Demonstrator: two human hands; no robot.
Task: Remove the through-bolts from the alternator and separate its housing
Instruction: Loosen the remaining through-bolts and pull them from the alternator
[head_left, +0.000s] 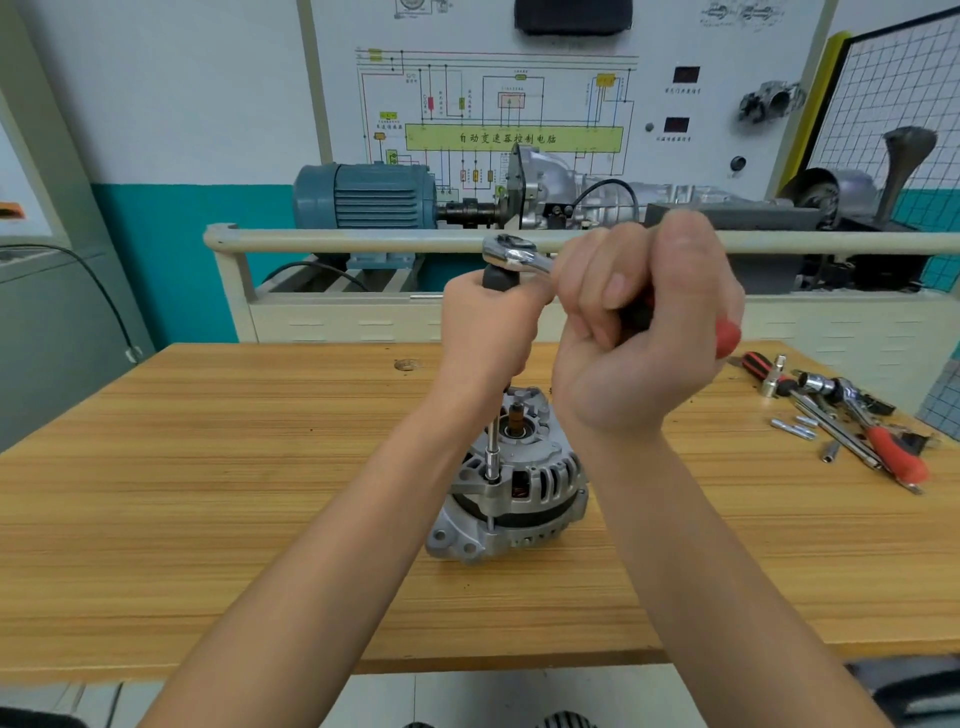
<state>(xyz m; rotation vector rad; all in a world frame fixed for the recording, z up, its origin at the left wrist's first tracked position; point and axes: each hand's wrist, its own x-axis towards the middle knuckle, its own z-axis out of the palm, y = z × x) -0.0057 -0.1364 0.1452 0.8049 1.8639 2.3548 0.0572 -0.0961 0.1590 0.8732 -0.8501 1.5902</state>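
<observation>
A silver alternator (511, 488) stands on end on the wooden bench (208, 493), its shaft pointing up. A long extension bar (492, 447) rises from a bolt at the alternator's near rim to a ratchet head (511, 252). My left hand (488, 332) is wrapped around the dark grip just under the ratchet head. My right hand (644, 332) is closed on the ratchet's handle, whose red end (727, 338) sticks out past the fist. Two or three loose bolts (795, 427) lie on the bench at the right.
A heap of tools (852, 415) lies at the bench's right end: a second ratchet with socket, red-handled drivers, an extension. Behind the bench stands a training rig with a rail (363, 241), a blue motor (363, 197) and a gearbox (571, 192).
</observation>
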